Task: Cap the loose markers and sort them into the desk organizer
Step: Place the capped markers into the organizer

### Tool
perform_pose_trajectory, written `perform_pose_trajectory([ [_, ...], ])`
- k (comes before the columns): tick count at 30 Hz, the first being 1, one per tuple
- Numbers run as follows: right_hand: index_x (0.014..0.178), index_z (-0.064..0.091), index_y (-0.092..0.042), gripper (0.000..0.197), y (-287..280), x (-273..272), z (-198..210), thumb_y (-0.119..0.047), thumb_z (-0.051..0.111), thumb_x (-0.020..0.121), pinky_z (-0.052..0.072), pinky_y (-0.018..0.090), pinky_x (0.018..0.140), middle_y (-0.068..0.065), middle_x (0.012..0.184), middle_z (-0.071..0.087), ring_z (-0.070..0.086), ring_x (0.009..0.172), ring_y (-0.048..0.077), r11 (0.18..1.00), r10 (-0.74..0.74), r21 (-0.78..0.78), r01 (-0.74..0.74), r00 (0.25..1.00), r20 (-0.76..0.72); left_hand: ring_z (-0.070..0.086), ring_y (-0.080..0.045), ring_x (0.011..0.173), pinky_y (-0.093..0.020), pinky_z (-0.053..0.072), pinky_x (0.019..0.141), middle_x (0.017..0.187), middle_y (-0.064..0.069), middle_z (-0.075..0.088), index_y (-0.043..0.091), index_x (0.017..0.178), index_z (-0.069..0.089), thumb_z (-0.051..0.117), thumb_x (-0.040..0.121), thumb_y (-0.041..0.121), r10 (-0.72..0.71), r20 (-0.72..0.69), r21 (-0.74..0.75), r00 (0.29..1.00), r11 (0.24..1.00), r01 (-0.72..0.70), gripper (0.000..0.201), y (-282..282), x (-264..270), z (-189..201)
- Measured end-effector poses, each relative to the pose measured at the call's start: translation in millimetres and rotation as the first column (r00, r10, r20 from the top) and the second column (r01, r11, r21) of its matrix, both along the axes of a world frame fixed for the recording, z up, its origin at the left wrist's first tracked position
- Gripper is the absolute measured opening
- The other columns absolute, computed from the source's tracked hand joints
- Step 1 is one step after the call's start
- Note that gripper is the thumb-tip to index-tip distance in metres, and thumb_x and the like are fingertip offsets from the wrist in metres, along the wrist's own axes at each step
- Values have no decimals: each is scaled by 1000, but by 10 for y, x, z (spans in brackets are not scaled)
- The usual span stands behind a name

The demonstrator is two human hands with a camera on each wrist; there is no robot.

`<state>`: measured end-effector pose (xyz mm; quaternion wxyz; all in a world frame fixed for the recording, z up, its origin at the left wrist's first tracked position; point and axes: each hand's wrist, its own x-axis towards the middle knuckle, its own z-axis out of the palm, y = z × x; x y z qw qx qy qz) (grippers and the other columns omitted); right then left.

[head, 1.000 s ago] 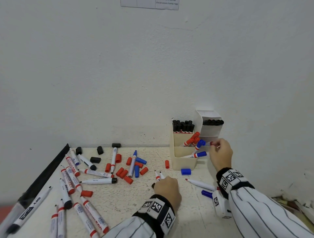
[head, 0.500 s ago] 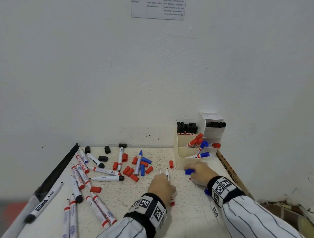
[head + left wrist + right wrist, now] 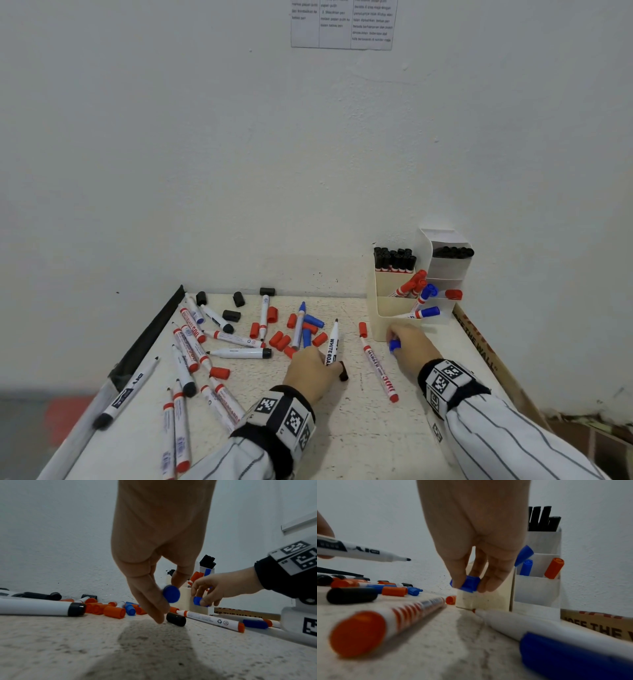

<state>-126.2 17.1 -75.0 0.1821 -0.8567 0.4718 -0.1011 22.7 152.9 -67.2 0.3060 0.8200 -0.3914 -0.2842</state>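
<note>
Left hand (image 3: 310, 371) grips an uncapped marker (image 3: 333, 342); right hand (image 3: 411, 346) pinches a blue cap (image 3: 394, 345) near the organizer (image 3: 387, 308).

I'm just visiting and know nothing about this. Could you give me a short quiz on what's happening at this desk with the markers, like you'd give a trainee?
1. Multiple choice: what does the right hand pinch?
A. a red cap
B. a blue cap
C. a black marker

2. True or false: the marker held in the left hand already has its cap on.

3. Fill in: the upright markers at the back of the organizer have ____ caps.

Key: 1 B; 2 false, its tip is bare; 3 black.
</note>
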Motion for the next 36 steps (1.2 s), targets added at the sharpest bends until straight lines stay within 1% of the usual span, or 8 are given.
perform_pose_trajectory([
  [2, 91, 50, -22, 17, 20, 26, 26, -6, 52, 86, 44, 22, 74, -5, 95, 52, 50, 87, 13, 998, 21, -57, -18, 999, 49, 59, -19, 78, -32, 53, 77, 85, -4, 57, 17, 76, 51, 63, 84, 33, -2, 21, -1, 1000, 1000, 2, 22, 27, 33, -4],
  [6, 110, 53, -18, 21, 92, 129, 149, -9, 51, 91, 41, 19, 85, -5, 107, 46, 49, 95, 11, 996, 87, -36, -80, 968, 234, 55, -14, 80, -23, 50, 69, 96, -3, 55, 16, 91, 50, 64, 84, 29, -1, 4, -38, 1000, 999, 1, 21, 69, 79, -26],
  [10, 118, 54, -14, 25, 177, 222, 229, -11, 50, 93, 37, 20, 92, 1, 112, 43, 45, 98, 10, 993, 119, -31, -116, 920, 373, 54, -11, 79, -22, 51, 73, 97, -1, 55, 12, 102, 53, 65, 84, 26, -12, 14, -60, 1000, 998, 13, 25, 134, 120, -45],
  [14, 95, 56, -20, 15, 285, 292, 243, -14, 64, 85, 40, 16, 70, -4, 88, 54, 49, 72, 9, 990, 139, -81, -114, 873, 468, 59, -14, 83, -22, 55, 74, 102, -3, 58, 13, 101, 54, 66, 83, 23, -3, 1, -79, 1000, 997, 3, 25, 200, 147, -29],
  [17, 93, 55, -16, 15, 368, 335, 256, -10, 66, 83, 40, 11, 61, -9, 78, 51, 46, 67, 4, 997, 82, -41, -71, 818, 570, 58, -12, 80, -20, 53, 71, 103, -4, 59, 15, 98, 54, 68, 82, 23, -12, 3, -87, 1000, 996, 13, 23, 254, 147, -11],
  [27, 85, 58, -23, 23, 480, 397, 238, 0, 56, 84, 48, 10, 73, -5, 100, 63, 59, 83, 11, 966, 111, 100, -239, 730, 674, 53, -2, 68, -9, 40, 55, 92, 4, 56, 19, 96, 55, 63, 85, 17, -53, 64, -176, 997, 982, 64, 14, 414, 193, 19],
  [33, 95, 56, -20, 32, 490, 406, 234, 9, 48, 85, 46, 9, 80, -5, 106, 60, 59, 98, 12, 948, 182, 86, -306, 744, 643, 55, -1, 70, -9, 41, 51, 97, 1, 60, 21, 96, 54, 63, 85, 16, -45, 45, -180, 998, 982, 52, 15, 485, 242, 49],
  [36, 92, 56, -24, 35, 535, 424, 241, 10, 50, 84, 47, 10, 79, -1, 106, 58, 59, 94, 10, 931, 208, 116, -347, 762, 613, 54, -1, 71, -8, 40, 52, 96, 2, 60, 22, 95, 54, 63, 85, 16, -47, 54, -187, 997, 981, 57, 15, 516, 246, 63],
])
